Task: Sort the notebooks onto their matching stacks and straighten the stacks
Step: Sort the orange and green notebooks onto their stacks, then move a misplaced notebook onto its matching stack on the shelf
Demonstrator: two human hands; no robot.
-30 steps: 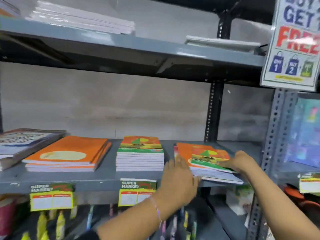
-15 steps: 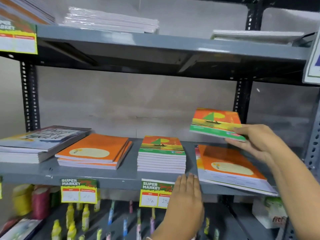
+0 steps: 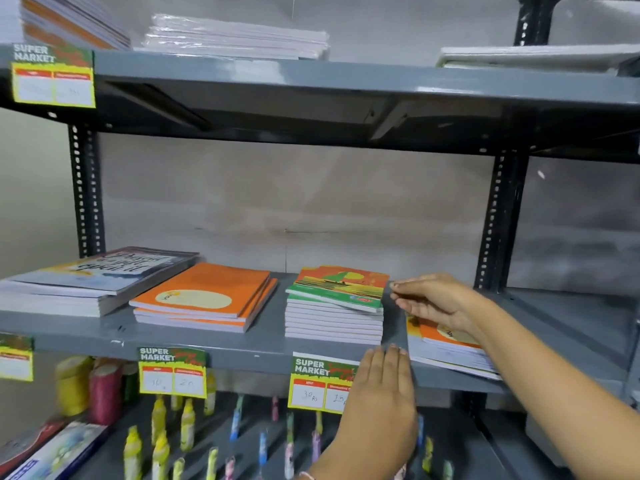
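A sunset-boat notebook (image 3: 341,287) lies skewed on top of its matching stack (image 3: 334,323) in the middle of the grey shelf (image 3: 242,344). My right hand (image 3: 436,301) is right beside it, fingertips at its right edge. Whether they still pinch it is unclear. Under my right wrist sits a messy stack topped by an orange notebook (image 3: 446,336), overhanging the shelf front. My left hand (image 3: 382,396) is flat, fingers straight, against the shelf's front edge below the boat stack, holding nothing. To the left sits an orange notebook stack (image 3: 207,296), and beyond it a stack of large lettered notebooks (image 3: 90,278).
Price tags (image 3: 173,374) hang from the shelf front. The upper shelf (image 3: 346,81) holds wrapped white paper packs (image 3: 235,38). Below are small coloured bottles (image 3: 187,424) and jars (image 3: 104,389). A perforated upright (image 3: 495,220) stands at the right, with bare shelf beyond it.
My right hand carried the boat notebook from the right stack leftward and set it down on the matching stack. My left hand dropped to the shelf's front edge. The view shifted left.
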